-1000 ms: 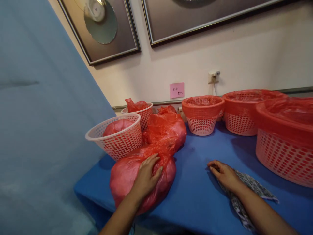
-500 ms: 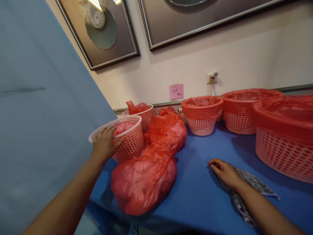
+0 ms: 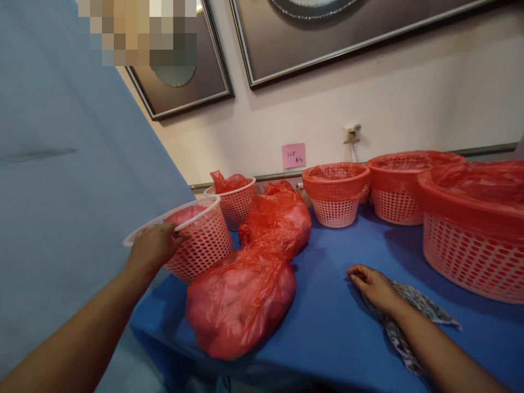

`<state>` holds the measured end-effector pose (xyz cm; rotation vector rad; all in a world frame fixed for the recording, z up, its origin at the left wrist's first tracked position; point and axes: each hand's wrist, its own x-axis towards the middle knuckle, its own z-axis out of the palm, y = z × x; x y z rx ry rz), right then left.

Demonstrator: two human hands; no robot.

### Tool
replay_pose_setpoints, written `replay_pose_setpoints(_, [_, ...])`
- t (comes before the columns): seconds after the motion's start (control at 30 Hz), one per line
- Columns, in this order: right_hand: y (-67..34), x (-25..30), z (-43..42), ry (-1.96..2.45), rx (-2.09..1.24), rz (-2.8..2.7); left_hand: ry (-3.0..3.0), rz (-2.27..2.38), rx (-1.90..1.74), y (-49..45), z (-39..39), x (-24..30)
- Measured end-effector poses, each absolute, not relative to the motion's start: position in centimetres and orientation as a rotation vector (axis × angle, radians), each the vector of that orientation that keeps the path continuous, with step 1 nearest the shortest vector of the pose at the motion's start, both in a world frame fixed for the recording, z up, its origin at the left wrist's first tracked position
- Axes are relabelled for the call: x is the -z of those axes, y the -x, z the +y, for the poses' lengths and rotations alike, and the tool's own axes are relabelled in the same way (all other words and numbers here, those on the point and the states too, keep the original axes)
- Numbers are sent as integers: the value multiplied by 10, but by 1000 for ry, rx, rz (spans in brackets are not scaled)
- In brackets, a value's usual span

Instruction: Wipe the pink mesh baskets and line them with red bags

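My left hand [image 3: 154,244] is closed on the near rim of a white, perforated plastic basket [image 3: 200,243] at the table's left end. Red plastic shows inside this basket, which leans to the left. To its right lies a bulging red plastic bag [image 3: 241,305], its contents hidden; a second filled red bag [image 3: 282,218] touches it from behind. My right hand [image 3: 374,286] rests on the table with curled fingers around a grey patterned cloth [image 3: 426,303], whose ends spread out from under the hand and wrist.
Another white basket [image 3: 233,204] with a red bag stands at the back left. On the right are three red-lined baskets: a small one [image 3: 335,210], a middle one [image 3: 399,204] and a large one [image 3: 470,256]. A blue cloth [image 3: 323,305] covers the table. A blue sheet [image 3: 61,218] hangs at left.
The left basket has shifted left and toward me and tilted, a gap opening beside the back basket. My left hand has closed on its rim and moved with it. My right hand stays put.
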<state>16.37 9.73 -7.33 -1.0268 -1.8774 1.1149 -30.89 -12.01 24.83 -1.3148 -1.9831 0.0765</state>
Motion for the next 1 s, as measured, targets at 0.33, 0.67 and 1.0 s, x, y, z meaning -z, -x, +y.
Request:
replay_pose_setpoints(0.33, [-164, 69, 95, 1028, -1070, -1918, 1089, -1685, 112, 288, -140, -285])
replay_pose_setpoints(0.67, [-169, 47, 91, 1016, -601, -1458, 1430, -1195, 563, 155, -134, -288])
replay_pose_setpoints(1.0, [-210, -49, 37, 818, -124, -1182, 2270, -1034, 458, 37, -83, -207])
